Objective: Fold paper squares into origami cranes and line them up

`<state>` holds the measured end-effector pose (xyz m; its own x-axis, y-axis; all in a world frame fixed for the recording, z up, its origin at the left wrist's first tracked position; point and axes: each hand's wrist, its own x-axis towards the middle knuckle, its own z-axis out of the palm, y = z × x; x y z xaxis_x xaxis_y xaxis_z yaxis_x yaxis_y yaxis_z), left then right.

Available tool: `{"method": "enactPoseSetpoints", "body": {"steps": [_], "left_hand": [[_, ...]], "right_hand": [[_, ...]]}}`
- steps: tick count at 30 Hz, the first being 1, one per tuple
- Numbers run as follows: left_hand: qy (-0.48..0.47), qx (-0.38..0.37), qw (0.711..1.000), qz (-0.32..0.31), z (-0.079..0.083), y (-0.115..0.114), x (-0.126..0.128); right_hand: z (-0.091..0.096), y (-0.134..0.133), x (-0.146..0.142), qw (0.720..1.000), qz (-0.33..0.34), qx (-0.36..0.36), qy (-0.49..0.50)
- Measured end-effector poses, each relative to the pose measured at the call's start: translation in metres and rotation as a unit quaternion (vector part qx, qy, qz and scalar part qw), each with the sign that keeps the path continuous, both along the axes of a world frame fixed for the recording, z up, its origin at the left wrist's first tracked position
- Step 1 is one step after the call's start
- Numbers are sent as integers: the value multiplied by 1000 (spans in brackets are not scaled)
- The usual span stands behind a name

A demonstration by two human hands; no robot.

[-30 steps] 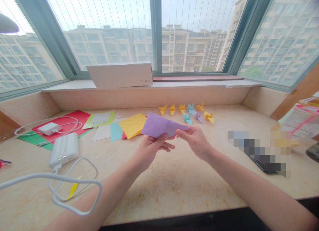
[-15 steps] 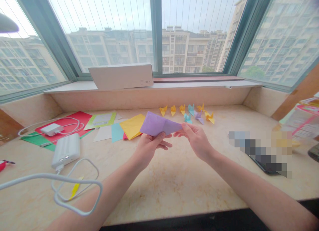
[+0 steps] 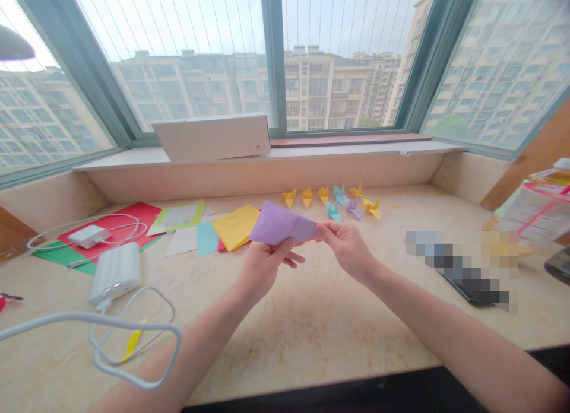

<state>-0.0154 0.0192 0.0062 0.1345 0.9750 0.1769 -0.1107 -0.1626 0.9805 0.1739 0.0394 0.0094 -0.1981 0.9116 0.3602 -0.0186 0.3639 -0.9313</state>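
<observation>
A folded sheet of purple origami paper [image 3: 278,222] is held up above the counter between both hands. My left hand [image 3: 267,263] grips its lower edge, thumb in front and fingers behind. At the paper's right-hand tip, my right hand [image 3: 345,244] pinches it between thumb and fingers. Beyond the hands, several small folded paper cranes [image 3: 307,196] in yellow, blue and purple stand in rows near the back wall. Left of the purple paper lie a yellow sheet [image 3: 236,226] and a light blue sheet [image 3: 208,238].
On the left are a white power bank [image 3: 116,273], a looping white cable [image 3: 146,382], a charger [image 3: 91,236] and red paper [image 3: 138,211]. A dark phone [image 3: 478,291], partly pixelated, and a clear plastic container [image 3: 541,211] are at right. A white box [image 3: 214,140] rests on the sill.
The right hand and the pinched tip have shifted slightly left, nearer the left hand. Both hands keep hold of the purple paper. The view has turned a little to the right.
</observation>
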Motion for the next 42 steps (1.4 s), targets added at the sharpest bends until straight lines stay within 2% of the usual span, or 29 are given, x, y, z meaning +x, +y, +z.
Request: {"method": "enactPoseSetpoints", "body": {"steps": [4,8,17,24,28,34,42], "left_hand": [[-9,-14,1000,-8,0,0,-1],[-17,-17,1000,0,0,2,-3],[-13,-14,1000,19,1,5,-6],[5,-4,999,39,5,3,-4],[-2,3,999,49,4,3,-4],[-19,14,998,59,1,3,-5],[-27,6,998,50,3,0,-3]], "right_hand": [[-1,1,-1,999,27,13,12],[-1,2,-2,998,51,-11,43],[0,3,2,996,29,-34,73],[0,7,7,999,21,-23,-9],[-1,9,6,1000,14,-21,18],[-2,8,6,997,39,-57,46],[-3,10,5,998,-5,-11,61]]}}
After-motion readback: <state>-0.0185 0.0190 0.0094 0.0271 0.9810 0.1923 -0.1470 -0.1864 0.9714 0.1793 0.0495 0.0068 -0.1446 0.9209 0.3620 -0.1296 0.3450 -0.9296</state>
